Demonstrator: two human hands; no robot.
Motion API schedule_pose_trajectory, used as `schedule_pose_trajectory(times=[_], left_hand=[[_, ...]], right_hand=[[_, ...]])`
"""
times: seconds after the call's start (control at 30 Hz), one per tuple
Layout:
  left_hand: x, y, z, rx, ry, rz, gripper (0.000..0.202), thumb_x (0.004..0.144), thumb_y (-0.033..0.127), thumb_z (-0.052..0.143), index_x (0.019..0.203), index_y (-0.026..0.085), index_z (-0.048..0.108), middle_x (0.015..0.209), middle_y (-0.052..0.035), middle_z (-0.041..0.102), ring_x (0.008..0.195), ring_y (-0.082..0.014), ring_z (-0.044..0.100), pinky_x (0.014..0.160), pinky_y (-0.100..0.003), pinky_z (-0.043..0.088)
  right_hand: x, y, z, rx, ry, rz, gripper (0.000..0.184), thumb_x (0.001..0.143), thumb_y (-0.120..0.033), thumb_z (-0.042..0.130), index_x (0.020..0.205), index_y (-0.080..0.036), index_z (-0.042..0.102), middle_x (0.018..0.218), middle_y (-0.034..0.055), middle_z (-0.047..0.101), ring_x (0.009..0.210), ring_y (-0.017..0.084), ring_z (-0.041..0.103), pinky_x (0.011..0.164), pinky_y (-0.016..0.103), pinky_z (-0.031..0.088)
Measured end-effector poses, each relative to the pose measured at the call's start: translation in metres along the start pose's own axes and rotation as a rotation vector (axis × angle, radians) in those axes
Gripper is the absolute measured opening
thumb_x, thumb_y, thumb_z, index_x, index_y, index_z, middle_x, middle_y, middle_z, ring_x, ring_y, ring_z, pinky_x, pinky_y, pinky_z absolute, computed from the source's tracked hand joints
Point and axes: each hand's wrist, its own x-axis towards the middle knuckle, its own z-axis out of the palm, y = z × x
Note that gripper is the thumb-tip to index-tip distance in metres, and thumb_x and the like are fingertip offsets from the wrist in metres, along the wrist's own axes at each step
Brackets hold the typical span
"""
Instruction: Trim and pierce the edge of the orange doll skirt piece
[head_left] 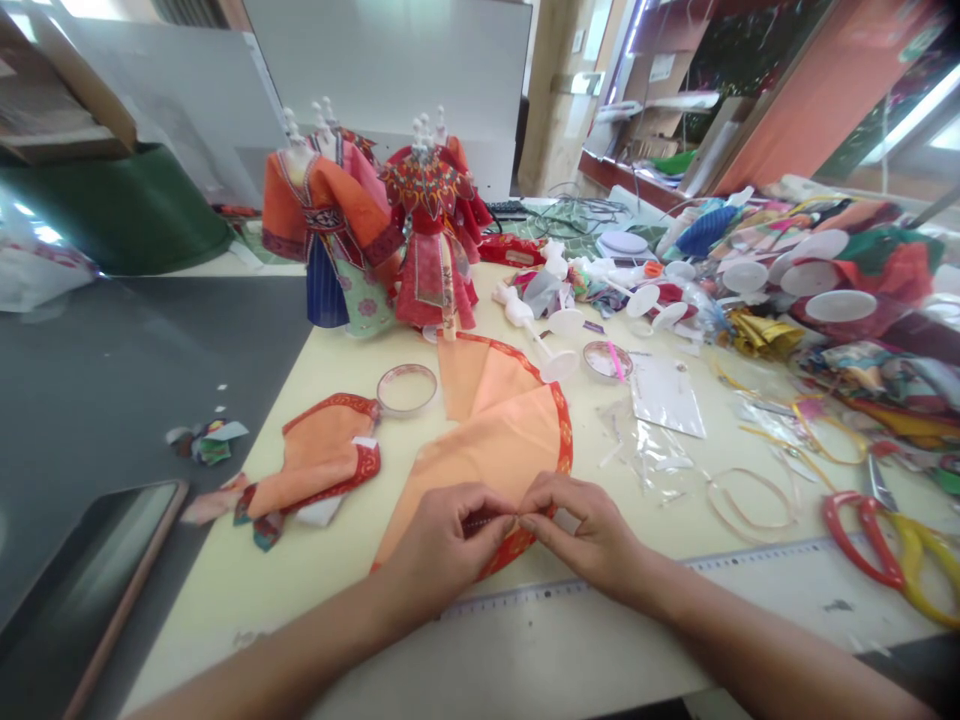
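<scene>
An orange fan-shaped piece of cloth (480, 440) with a patterned red trim lies spread on the table, partly under both hands. My left hand (457, 540) is closed in a pinch on a dark red bit of trim, which shows between thumb and forefinger. Fingertip to fingertip with it, my right hand (581, 525) pinches at the same spot over the cloth's edge. Whatever fine item may be between the fingertips is too small to make out. To the left lies a small orange garment (322, 450) with red borders.
Dressed doll figures (330, 230) stand at the back. White doll stands (555, 360) and a heap of cloth (847, 290) fill the right. Red-and-yellow scissors (874, 530) lie near a ruler (757, 562). A clear round dish (406, 388) and a phone-like tablet (82, 600) sit leftward.
</scene>
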Motion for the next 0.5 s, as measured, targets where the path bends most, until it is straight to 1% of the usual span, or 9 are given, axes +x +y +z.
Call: schedule_pose_trajectory(times=[0.13,0.2,0.33,0.5], left_hand=[[0.0013,0.0043,-0.0001,-0.07,-0.025,-0.131,0.013,0.077,0.022,0.057,0.071,0.015,0.066,0.068,-0.0013,0.067,0.061,-0.0108,0.058,0.055,-0.019,0.043],[0.001,0.0056,0.0,-0.114,-0.037,-0.175,0.013,0.076,0.024,0.058,0.071,0.014,0.066,0.069,-0.0016,0.067,0.062,-0.0111,0.058,0.056,-0.019,0.044],[-0.0001,0.0046,0.0006,-0.165,-0.049,-0.203,0.014,0.075,0.025,0.058,0.072,0.015,0.066,0.071,-0.0022,0.067,0.065,-0.0121,0.059,0.059,-0.02,0.045],[0.0005,0.0016,0.0013,-0.14,-0.057,-0.202,0.014,0.075,0.026,0.058,0.073,0.015,0.066,0.071,-0.0018,0.066,0.064,-0.0121,0.057,0.057,-0.02,0.044]], right_hand=[[0.0006,-0.002,-0.0008,0.011,0.006,0.044,0.009,0.084,-0.016,0.055,0.075,-0.018,0.057,0.072,-0.0005,0.058,0.065,0.01,0.053,0.06,0.022,0.041],[0.0009,-0.003,-0.0012,0.015,0.009,0.047,0.009,0.084,-0.015,0.054,0.076,-0.017,0.057,0.072,-0.0003,0.058,0.065,0.01,0.053,0.06,0.022,0.041],[0.0014,-0.0035,-0.0016,0.013,0.01,0.021,0.009,0.083,-0.012,0.053,0.077,-0.017,0.057,0.073,-0.0001,0.057,0.066,0.01,0.053,0.061,0.022,0.041],[0.0027,-0.0036,-0.0018,0.006,0.014,-0.013,0.009,0.083,-0.012,0.052,0.078,-0.017,0.057,0.073,0.0002,0.057,0.066,0.01,0.054,0.061,0.022,0.042]])
